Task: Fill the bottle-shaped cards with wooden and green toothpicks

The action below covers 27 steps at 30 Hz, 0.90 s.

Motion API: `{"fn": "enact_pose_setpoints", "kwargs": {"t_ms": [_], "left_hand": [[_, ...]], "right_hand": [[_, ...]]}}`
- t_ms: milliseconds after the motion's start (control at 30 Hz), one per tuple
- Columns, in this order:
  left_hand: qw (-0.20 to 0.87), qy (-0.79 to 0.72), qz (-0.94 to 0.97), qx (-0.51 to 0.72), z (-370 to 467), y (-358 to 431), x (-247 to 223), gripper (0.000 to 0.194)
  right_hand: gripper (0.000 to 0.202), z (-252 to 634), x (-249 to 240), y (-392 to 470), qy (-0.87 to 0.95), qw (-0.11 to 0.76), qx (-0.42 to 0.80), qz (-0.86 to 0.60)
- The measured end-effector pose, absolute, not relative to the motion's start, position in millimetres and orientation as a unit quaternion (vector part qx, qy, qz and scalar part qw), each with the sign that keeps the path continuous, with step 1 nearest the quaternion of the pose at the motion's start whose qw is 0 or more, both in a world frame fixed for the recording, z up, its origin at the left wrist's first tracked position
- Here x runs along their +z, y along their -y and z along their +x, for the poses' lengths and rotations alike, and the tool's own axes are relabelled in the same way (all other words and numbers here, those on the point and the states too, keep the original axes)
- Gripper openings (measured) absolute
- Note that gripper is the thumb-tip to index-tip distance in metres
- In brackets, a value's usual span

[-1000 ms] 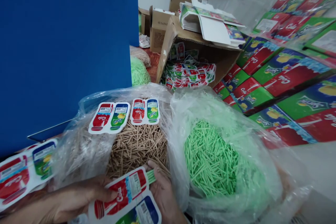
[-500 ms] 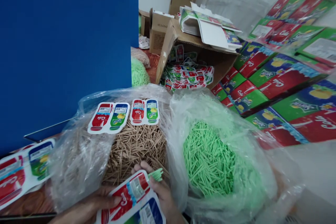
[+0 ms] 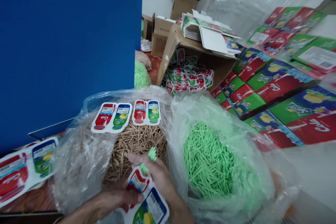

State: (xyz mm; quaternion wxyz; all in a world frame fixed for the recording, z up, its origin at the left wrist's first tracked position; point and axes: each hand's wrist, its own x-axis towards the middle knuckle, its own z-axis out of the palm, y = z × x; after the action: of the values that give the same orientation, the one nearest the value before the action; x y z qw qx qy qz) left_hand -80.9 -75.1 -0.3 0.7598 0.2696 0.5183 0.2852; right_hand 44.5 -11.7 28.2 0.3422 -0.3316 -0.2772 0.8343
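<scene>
My left hand (image 3: 119,196) is closed on a printed double packet (image 3: 151,208), red "Cola" on one half and blue-green on the other, with the thumb on its face. Behind the packet's upper end, my right hand (image 3: 160,175) is closed around a small bundle of green sticks (image 3: 144,168), which pokes out on both sides of a finger. Both hands are over the near side of an open clear bag of brown sticks (image 3: 141,140). Two more double packets, a larger-looking one (image 3: 111,117) and another (image 3: 146,112), lie on top of that bag.
To the right stands an open bag of green sticks (image 3: 208,161). A carton (image 3: 170,47) behind holds several packets. Printed Cola and Sprite boxes (image 3: 280,94) are stacked at right. A blue panel (image 3: 65,42) blocks the left, with packets (image 3: 26,168) below it.
The packet has tilted and bent in my left hand, and its upper end has shifted. My right hand has risen and turned, so the green sticks now point up across its fingers.
</scene>
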Motion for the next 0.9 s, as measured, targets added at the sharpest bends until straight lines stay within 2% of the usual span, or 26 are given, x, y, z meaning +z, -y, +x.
{"fn": "enact_pose_setpoints", "kwargs": {"t_ms": [100, 167, 200, 333, 467, 567, 633, 767, 900], "left_hand": [[0.767, -0.510, 0.231, 0.315, -75, 84, -2, 0.044], [0.730, -0.557, 0.235, 0.317, -77, 87, -2, 0.046], [0.699, -0.594, 0.242, 0.316, -79, 88, -2, 0.045], [0.562, -0.698, 0.271, 0.351, -75, 84, -6, 0.040], [0.559, -0.661, 0.257, 0.429, -56, 79, -4, 0.041], [0.568, -0.630, 0.250, 0.467, -48, 77, 1, 0.046], [0.569, -0.621, 0.275, 0.463, -46, 75, 3, 0.051], [0.521, -0.647, 0.356, 0.428, -46, 69, 8, 0.035], [0.579, -0.646, 0.293, 0.401, -46, 66, 10, 0.037]], "right_hand": [[0.032, 62, 28, 0, 0.151, 0.498, 0.769, -0.371], [0.032, 82, 26, 1, 0.137, 0.557, 0.713, -0.403], [0.034, 91, 23, 5, 0.150, 0.548, 0.703, -0.427], [0.036, 107, 2, 38, 0.300, 0.398, 0.683, -0.534], [0.045, 96, -18, 60, 0.419, 0.429, 0.548, -0.583], [0.044, 93, -21, 59, 0.480, 0.410, 0.549, -0.547], [0.038, 97, -20, 54, 0.515, 0.400, 0.553, -0.519], [0.025, 106, -11, 47, 0.595, 0.357, 0.539, -0.477], [0.022, 106, -5, 47, 0.608, 0.359, 0.497, -0.504]]}}
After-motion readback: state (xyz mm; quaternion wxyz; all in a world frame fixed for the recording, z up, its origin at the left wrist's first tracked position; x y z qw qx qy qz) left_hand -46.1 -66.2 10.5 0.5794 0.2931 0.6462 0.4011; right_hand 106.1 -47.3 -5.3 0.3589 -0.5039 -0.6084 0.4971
